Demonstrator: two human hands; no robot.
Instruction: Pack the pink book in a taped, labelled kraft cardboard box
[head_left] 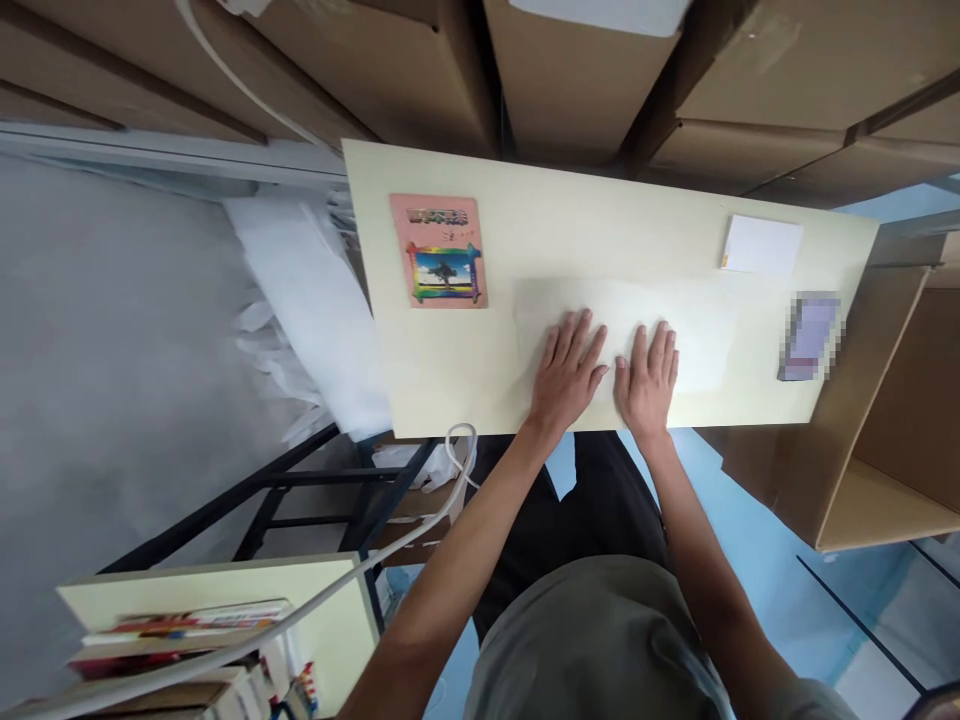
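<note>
Both my hands lie palm down on a thin, whitish sheet (701,345) spread flat on a pale cream board (645,225). My left hand (568,375) rests over the sheet's left half, its fingers stretched out. Close beside it, my right hand (648,385) presses flat with the fingers extended and the thumb a little apart. Neither hand grips anything. To the left of the sheet lies a pink booklet (440,252) with a tree picture on its cover. A small stack of white paper (763,246) sits at the upper right, and a blurred-out purple object (810,338) lies below it.
Cardboard boxes (577,90) line the far edge of the board. An open carton (832,440) stands at the right. A white cable (390,548) runs past the near left edge. Lower left, books (202,660) are stacked on another board beside a dark metal frame (330,478).
</note>
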